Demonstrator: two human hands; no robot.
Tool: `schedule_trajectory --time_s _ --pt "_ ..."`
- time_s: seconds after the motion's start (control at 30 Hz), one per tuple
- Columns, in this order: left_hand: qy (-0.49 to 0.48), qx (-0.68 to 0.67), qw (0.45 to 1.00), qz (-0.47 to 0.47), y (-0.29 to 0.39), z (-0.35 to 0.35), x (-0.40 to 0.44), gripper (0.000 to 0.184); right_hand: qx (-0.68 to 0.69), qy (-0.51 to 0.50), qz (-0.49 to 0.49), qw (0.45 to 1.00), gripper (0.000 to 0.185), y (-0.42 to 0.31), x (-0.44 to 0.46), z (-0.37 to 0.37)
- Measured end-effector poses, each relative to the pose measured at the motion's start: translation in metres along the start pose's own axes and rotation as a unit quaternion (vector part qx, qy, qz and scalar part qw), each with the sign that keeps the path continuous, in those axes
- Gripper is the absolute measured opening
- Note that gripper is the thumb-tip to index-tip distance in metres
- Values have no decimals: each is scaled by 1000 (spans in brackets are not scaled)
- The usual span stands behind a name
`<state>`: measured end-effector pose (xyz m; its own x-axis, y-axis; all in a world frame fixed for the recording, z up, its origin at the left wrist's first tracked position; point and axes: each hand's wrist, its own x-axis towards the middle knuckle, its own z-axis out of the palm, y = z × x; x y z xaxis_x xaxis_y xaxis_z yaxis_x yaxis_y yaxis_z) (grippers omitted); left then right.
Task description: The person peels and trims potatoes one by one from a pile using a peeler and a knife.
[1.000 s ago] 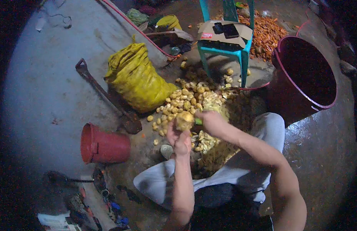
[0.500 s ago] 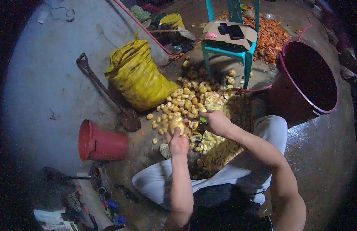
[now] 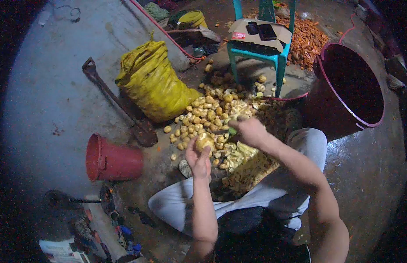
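Observation:
My left hand (image 3: 199, 161) is closed round a partly peeled potato (image 3: 205, 142), holding it up over the pile. In my right hand (image 3: 251, 131) is a small knife (image 3: 220, 131) with a green part by the fingers; its dark blade points left toward the potato, slightly apart from it. Beneath both hands, loose potatoes (image 3: 196, 119) cover the floor. Pale peelings (image 3: 240, 155) lie between my legs and under my right forearm.
A yellow sack (image 3: 153, 83) leans behind the pile, beside a shovel (image 3: 111, 94). A red bucket (image 3: 118, 158) lies left; a large dark-red tub (image 3: 326, 96) stands right. The teal chair (image 3: 260, 49) holds cardboard and dark devices, with orange pieces (image 3: 306, 41) behind.
The right hand and knife have shifted up, away from the potato. My left hand has turned, showing more of the potato. The whole view has moved slightly.

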<state>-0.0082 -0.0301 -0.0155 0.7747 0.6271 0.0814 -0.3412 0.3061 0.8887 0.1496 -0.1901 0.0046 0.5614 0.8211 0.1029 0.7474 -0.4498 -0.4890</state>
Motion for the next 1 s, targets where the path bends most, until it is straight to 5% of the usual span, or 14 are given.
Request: schedule_trajectory --time_s 0.1,0.33,0.4,0.5,0.57,0.63,0.67,0.8,1.0 --pt "-21 -47 998 43 -2 10 0 57 -18 35 -89 995 31 -25 -9 4" --pt "1 -18 999 46 -3 20 -4 54 -9 61 -74 995 29 -33 -5 1" --pt "-40 10 999 20 1 22 -6 56 150 -48 -24 987 26 -13 7 20" --pt "-56 -11 998 39 5 21 0 59 107 -168 -45 979 25 -2 13 28" --pt "-50 -27 997 54 4 20 -1 62 101 -152 -71 981 33 -5 10 22" --pt "-17 -11 998 52 8 19 2 63 146 2 -32 989 50 -22 1 17" --pt "-22 10 998 58 7 21 1 58 125 79 -90 985 46 -15 1 35" --pt "5 48 993 107 -1 27 -2 49 25 29 -79 996 44 -37 -11 -1" --pt "-28 13 995 93 1 30 -4 55 71 61 -40 995 36 -35 -6 6"
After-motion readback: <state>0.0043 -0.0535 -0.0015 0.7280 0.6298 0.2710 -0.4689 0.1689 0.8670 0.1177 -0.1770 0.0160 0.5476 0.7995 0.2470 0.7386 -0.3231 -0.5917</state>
